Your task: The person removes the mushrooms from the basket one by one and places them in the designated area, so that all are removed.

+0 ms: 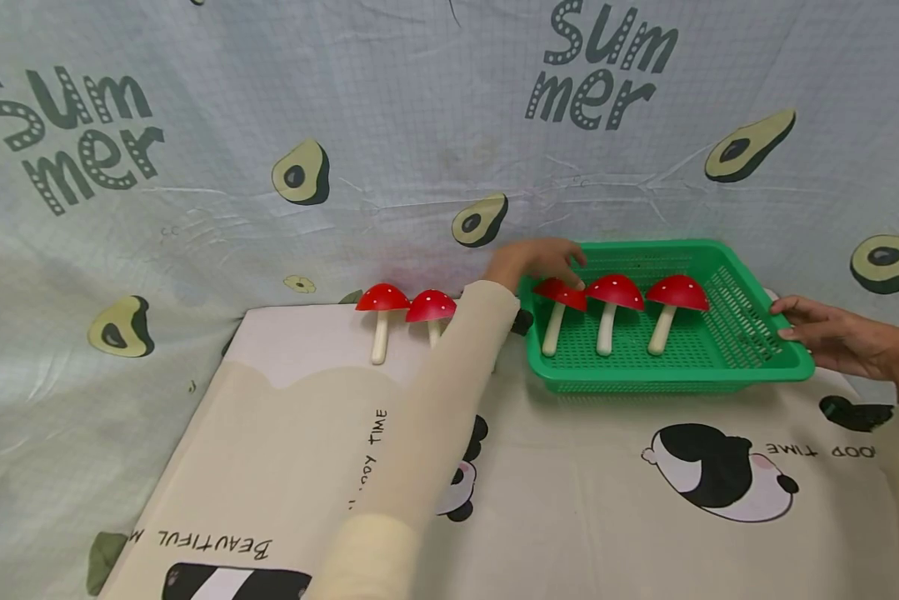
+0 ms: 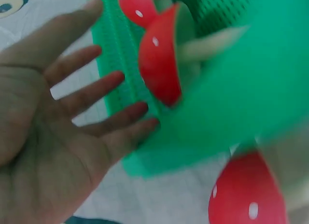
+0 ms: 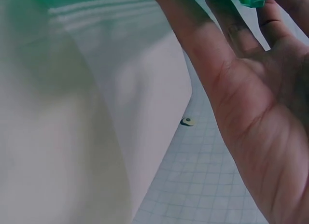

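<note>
A green plastic basket (image 1: 749,333) stands at the back right of the table and holds three toy mushrooms with red, white-dotted caps and pale stems. My left hand (image 1: 542,260) is over the basket's left end, close to the leftmost mushroom (image 1: 561,293). In the left wrist view its fingers (image 2: 91,96) are spread beside the red cap (image 2: 161,55), with nothing in the palm. My right hand (image 1: 842,333) grips the basket's right rim between thumb and fingers. The middle mushroom (image 1: 614,292) and right mushroom (image 1: 677,293) lie side by side, stems toward me.
Left of the basket, two more mushrooms lie on the table: one (image 1: 383,298) in plain sight, the other (image 1: 430,307) partly behind my left sleeve (image 1: 434,433). A patterned cloth (image 1: 389,100) hangs behind the table. The printed tabletop (image 1: 569,500) extends toward me.
</note>
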### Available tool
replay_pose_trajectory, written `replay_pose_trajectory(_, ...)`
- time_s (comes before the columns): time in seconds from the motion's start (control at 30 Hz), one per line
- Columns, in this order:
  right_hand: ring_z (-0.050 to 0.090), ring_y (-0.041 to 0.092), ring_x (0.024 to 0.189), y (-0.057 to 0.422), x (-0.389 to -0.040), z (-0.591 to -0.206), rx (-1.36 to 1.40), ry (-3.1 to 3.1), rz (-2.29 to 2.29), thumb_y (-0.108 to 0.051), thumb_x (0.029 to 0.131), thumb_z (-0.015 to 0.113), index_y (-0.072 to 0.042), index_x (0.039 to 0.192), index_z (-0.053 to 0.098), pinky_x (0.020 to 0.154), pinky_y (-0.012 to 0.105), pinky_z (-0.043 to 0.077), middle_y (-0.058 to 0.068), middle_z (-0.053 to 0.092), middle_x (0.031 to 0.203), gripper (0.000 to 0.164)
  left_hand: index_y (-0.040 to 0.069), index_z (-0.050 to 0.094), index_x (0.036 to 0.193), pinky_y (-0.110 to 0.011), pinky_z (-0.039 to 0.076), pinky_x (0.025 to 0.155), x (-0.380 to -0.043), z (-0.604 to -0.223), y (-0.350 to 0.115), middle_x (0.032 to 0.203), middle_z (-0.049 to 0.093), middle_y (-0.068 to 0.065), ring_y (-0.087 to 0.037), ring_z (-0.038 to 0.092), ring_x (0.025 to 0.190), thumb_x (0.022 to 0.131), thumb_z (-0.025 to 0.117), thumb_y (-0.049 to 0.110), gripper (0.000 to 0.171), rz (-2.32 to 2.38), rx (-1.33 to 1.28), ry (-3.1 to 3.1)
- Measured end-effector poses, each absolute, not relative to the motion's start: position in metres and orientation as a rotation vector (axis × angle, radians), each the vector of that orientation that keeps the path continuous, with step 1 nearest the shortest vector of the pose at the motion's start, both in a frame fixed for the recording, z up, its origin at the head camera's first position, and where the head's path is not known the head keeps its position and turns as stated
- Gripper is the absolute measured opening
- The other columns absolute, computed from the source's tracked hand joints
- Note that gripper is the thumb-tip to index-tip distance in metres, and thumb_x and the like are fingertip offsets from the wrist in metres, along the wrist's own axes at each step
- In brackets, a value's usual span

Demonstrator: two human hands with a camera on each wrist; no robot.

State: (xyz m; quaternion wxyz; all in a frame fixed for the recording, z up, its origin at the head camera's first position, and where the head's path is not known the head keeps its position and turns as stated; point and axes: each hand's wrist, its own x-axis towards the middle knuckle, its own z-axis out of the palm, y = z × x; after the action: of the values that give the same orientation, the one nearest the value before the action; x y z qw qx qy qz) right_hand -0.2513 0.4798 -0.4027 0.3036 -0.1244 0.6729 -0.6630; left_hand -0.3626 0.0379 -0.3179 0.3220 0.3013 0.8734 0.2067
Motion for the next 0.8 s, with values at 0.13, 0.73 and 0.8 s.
replay_pose_trajectory(0.13,0.068,0.021,0.099,0.482,-0.250,-0.403,-0.324,1.772,-1.774,0.008,0.106,0.032,-0.020,0.125,0.052,0.082,0.041,0.061,-0.007,0.055,0.123,0.040,0.016,0.040,0.155,-0.038,0.040,0.113,-0.364,-0.319,0.048,0.161,0.033,-0.005,-0.022,0.039,0.140,0.099,0.068,0.029,0.065,0.591,0.703,2.318)
replay_pose_trajectory(0.73,0.068,0.019,0.100,0.482,-0.250,-0.402,-0.327,1.788,-1.765,0.007,0.106,0.033,-0.020,0.125,0.049,0.084,0.039,0.061,-0.002,0.057,0.119,0.037,0.027,0.051,0.147,-0.031,0.050,0.094,-0.362,-0.336,0.062,0.147,0.049,0.003,-0.015,0.047,0.126,0.091,0.076,0.034,0.062,0.343,0.470,2.486)
replay_pose_trajectory(0.8,0.068,0.019,0.101,0.482,-0.250,-0.401,-0.337,1.781,-1.768,0.007,0.106,0.033,-0.020,0.126,0.049,0.084,0.039,0.061,-0.001,0.058,0.119,0.037,0.027,0.053,0.146,-0.031,0.052,0.091,-0.362,-0.337,0.064,0.143,0.051,0.004,-0.015,0.047,0.124,0.090,0.077,0.034,0.061,0.337,0.449,2.483)
